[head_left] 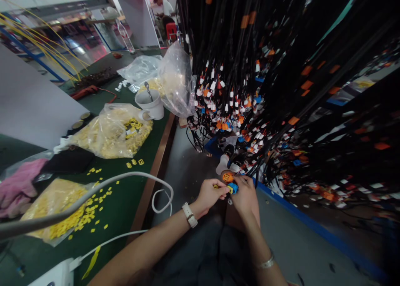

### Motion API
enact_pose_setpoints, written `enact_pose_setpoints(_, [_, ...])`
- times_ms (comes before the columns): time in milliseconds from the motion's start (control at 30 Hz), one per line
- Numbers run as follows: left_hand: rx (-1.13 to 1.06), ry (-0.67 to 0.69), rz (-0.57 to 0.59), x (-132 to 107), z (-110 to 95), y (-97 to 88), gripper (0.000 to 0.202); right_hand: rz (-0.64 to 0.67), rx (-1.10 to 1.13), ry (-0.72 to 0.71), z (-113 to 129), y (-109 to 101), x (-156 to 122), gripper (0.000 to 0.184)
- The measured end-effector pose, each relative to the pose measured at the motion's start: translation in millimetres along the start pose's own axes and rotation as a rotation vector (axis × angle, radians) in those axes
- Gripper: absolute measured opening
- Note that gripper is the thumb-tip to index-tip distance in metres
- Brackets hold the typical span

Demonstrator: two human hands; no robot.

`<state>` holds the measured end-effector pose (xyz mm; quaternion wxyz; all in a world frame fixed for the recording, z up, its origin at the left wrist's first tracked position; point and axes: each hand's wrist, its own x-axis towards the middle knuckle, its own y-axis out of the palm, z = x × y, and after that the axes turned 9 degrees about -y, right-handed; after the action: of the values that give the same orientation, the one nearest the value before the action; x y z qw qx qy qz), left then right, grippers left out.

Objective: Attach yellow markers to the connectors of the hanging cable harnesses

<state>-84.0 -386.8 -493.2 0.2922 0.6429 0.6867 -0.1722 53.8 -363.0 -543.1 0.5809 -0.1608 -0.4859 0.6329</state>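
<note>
My right hand (244, 194) is closed around wire connectors. An orange connector (228, 177) with a yellow insert and a blue connector (233, 188) stick out from its fingers. My left hand (208, 195), with a white watch on the wrist, pinches a small yellow clip (230, 190) against the face of the blue connector. Whether the clip is seated in it I cannot tell. Another yellow piece (215, 187) shows between the curled fingers of my left hand. The wires behind the connectors are mostly hidden by my right hand.
Black cable harnesses (225, 48) with coloured connectors hang at the right. On the green bench (125, 202) lie bags of yellow clips (109, 132), loose clips (90, 211) and a white cup (151, 105). A white cable (125, 175) arches over the bench edge. Another person (165, 11) sits far back.
</note>
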Motion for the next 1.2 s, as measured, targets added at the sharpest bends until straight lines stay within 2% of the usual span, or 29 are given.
enact_pose_setpoints(267, [0.026,-0.045,0.034,2.0,0.7,-1.9,0.030,0.031,-0.044,0.002,3.2,-2.2,1.9,0.021])
enact_pose_setpoints(467, [0.016,-0.058,0.117,1.2,-2.4,-2.2,0.031,0.046,-0.076,-0.012,0.1,-0.1,1.2,0.026])
enact_pose_setpoints(633, [0.038,-0.017,0.039,2.3,-1.4,0.0,0.020,0.034,-0.066,-0.005,-1.3,2.5,0.4,0.026])
enact_pose_setpoints(800, [0.180,0.065,-0.013,2.3,-0.1,0.3,0.008,0.014,-0.030,0.001,-0.7,3.0,0.9,0.026])
enact_pose_setpoints(1000, [0.355,0.179,-0.060,3.9,4.6,-2.7,0.009,0.019,-0.045,0.005,-0.2,1.7,1.6,0.024])
enact_pose_setpoints(1200, [0.405,0.238,-0.075,3.5,6.0,-2.9,0.008,0.020,-0.045,0.011,0.1,0.9,1.4,0.024])
